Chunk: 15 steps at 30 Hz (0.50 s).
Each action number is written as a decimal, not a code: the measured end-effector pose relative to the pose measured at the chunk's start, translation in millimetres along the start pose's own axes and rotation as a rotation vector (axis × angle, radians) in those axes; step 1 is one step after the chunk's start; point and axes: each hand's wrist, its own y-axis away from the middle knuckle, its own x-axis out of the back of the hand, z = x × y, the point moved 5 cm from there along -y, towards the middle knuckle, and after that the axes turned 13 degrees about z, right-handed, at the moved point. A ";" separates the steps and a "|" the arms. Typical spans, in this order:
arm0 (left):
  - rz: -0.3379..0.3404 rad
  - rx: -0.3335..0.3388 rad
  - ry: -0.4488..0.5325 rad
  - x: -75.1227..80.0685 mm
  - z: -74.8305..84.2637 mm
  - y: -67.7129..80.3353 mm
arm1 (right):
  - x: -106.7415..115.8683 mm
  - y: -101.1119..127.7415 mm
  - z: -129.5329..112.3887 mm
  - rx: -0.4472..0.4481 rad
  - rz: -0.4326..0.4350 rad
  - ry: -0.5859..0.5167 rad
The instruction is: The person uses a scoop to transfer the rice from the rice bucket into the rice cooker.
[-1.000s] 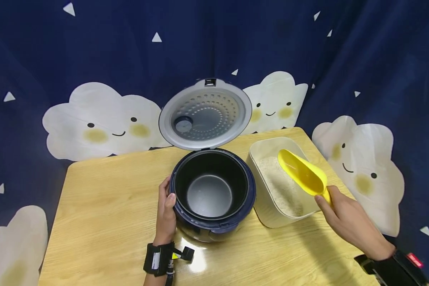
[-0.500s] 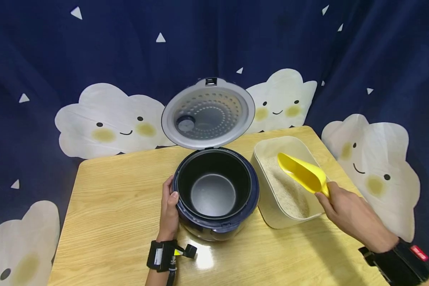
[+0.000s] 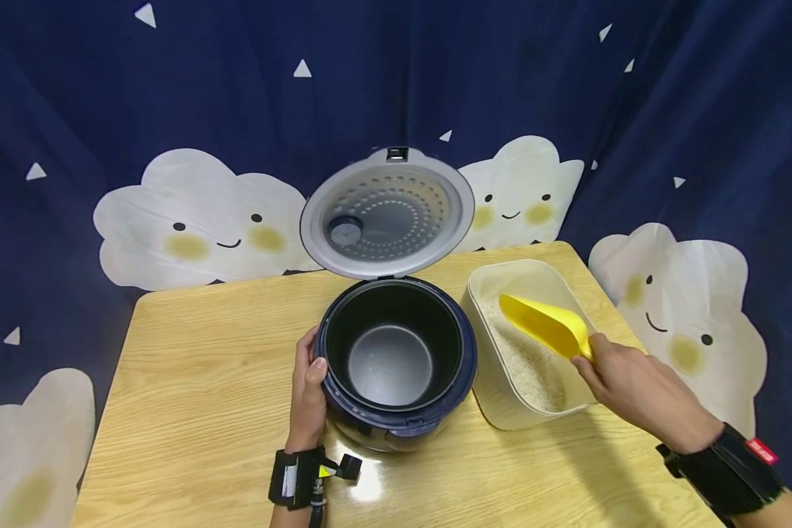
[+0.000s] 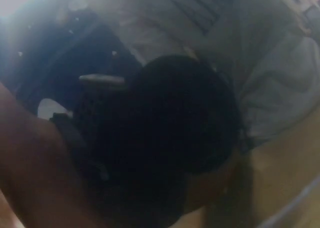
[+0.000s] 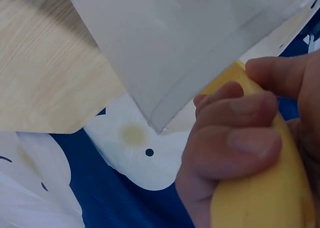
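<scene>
A dark blue rice cooker (image 3: 405,422) stands in the middle of the table with its lid (image 3: 396,220) raised and its dark inner pot (image 3: 389,363) showing bare. At its left side my left hand (image 3: 309,396) holds the body, thumb by the rim. My right hand (image 3: 640,389) grips the handle of a yellow scoop (image 3: 548,323) above a white bin (image 3: 511,407) of rice (image 3: 534,378). Curled fingers (image 5: 230,153) wrap the scoop's handle in the right wrist view. I cannot make out any rice in the scoop. Darkness and blur hide my left fingers in the left wrist view.
The bin stands close against the cooker's right side. The wooden table (image 3: 198,411) extends to the left and in front. Behind it hangs a dark blue curtain (image 3: 237,88) with clouds and triangles.
My right hand and the scoop have shifted slightly left over the bin, toward the cooker. The view has swayed a little; my left hand stays at the cooker's side.
</scene>
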 end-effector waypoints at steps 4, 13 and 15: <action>-0.016 -0.001 -0.002 1.7 -1.1 -0.2 | -4.7 -1.9 0.0 -0.021 -0.063 0.006; -0.025 -0.011 0.024 1.6 -1.3 -2.8 | -8.2 2.1 10.8 -0.081 -0.243 0.035; -0.025 -0.006 0.027 0.9 -2.2 -3.4 | -7.6 1.5 13.6 -0.090 -0.269 0.036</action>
